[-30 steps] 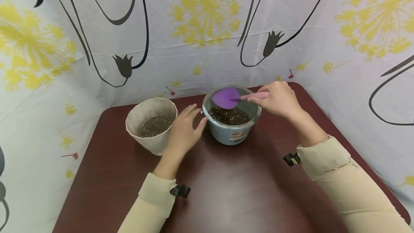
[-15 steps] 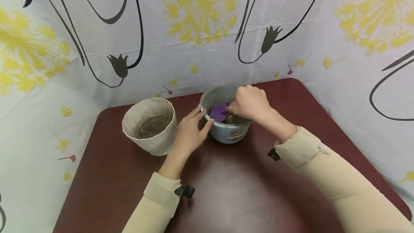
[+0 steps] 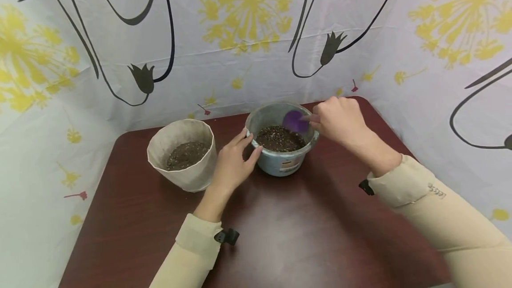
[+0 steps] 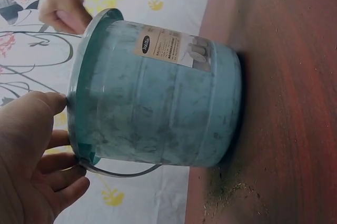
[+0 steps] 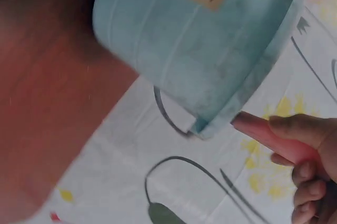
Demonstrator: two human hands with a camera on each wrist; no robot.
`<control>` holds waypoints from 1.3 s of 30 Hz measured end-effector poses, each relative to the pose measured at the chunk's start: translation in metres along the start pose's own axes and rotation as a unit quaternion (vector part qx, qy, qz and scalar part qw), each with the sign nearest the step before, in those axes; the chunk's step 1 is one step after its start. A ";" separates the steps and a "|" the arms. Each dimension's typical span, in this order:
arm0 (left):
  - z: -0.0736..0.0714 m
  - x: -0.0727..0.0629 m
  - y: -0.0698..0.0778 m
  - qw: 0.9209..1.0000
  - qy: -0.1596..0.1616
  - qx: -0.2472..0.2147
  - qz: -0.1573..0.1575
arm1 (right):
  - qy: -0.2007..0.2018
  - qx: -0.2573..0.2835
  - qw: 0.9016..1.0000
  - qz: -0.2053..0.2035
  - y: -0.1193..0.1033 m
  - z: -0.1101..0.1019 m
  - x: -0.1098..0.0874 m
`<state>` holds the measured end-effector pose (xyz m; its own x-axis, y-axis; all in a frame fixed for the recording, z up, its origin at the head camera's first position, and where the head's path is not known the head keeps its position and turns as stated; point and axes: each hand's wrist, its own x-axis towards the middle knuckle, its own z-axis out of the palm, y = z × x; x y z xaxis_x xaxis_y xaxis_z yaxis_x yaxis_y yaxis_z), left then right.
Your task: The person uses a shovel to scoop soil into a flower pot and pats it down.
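Observation:
My right hand point(image 3: 339, 117) grips the pink handle point(image 5: 276, 142) of a small garden shovel. Its purple blade point(image 3: 294, 121) is inside the blue bucket point(image 3: 276, 163), by the right wall and just above the dark soil point(image 3: 279, 139). With thumb and fingertips, my left hand point(image 3: 233, 163) holds the bucket's left rim, beside the joint of its thin handle point(image 4: 124, 174). Left of that hand stands a whitish faceted pot point(image 3: 196, 174) with greyer soil point(image 3: 187, 154) in it. The right wrist view shows fingers wrapped round the shovel's handle, the blade hidden behind the rim.
Both containers stand near the back of a dark red table point(image 3: 272, 234). Behind it and at its sides hangs white cloth point(image 3: 224, 79) with flower prints. Crumbs of soil point(image 4: 231, 197) lie on the table beside the bucket.
The shovel went down into the bucket's soil, then came up and rightward. My left hand moved from close beside the bucket onto its rim.

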<state>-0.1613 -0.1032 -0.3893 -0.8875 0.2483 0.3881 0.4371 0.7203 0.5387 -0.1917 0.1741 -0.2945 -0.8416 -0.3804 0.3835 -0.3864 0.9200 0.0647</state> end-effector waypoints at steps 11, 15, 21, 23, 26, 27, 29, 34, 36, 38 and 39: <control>-0.003 -0.001 -0.001 0.999 -0.025 -0.017 -0.013 | -0.047 -0.083 0.971 -0.219 0.000 0.008 0.018; -0.003 -0.002 -0.001 0.999 -0.032 -0.028 -0.021 | -0.104 -0.040 0.972 -0.206 0.008 0.012 0.022; -0.004 -0.001 -0.001 0.999 -0.031 -0.038 -0.024 | -0.155 0.055 0.973 -0.160 0.014 0.024 0.026; -0.004 -0.001 -0.002 0.999 -0.027 -0.040 -0.023 | -0.158 0.086 0.973 -0.146 0.015 0.028 0.026; -0.004 -0.001 -0.002 0.999 -0.020 -0.043 -0.018 | -0.156 0.127 0.972 -0.121 0.018 0.033 0.024; -0.004 -0.001 -0.002 0.999 -0.017 -0.043 -0.017 | -0.156 0.140 0.972 -0.109 0.019 0.034 0.022; -0.004 -0.002 -0.002 0.999 -0.012 -0.040 -0.015 | -0.153 0.162 0.971 -0.090 0.019 0.038 0.019; -0.004 -0.003 0.000 0.999 -0.013 -0.039 -0.017 | -0.146 0.197 0.968 -0.059 0.018 0.044 0.011; -0.004 -0.003 0.001 0.999 -0.015 -0.044 -0.018 | -0.144 0.208 0.966 -0.047 0.019 0.044 0.008; -0.004 -0.002 0.002 0.999 -0.016 -0.046 -0.017 | -0.141 0.215 0.966 -0.033 0.020 0.044 0.006; -0.004 -0.001 0.003 0.999 -0.016 -0.047 -0.016 | -0.139 0.218 0.966 -0.026 0.021 0.043 0.004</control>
<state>-0.1585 -0.1038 -0.3854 -0.9051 0.2469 0.3461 0.4180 0.6652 0.6186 -0.2198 0.1874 -0.3312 -0.8622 -0.4912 0.1236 -0.5017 0.7949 -0.3411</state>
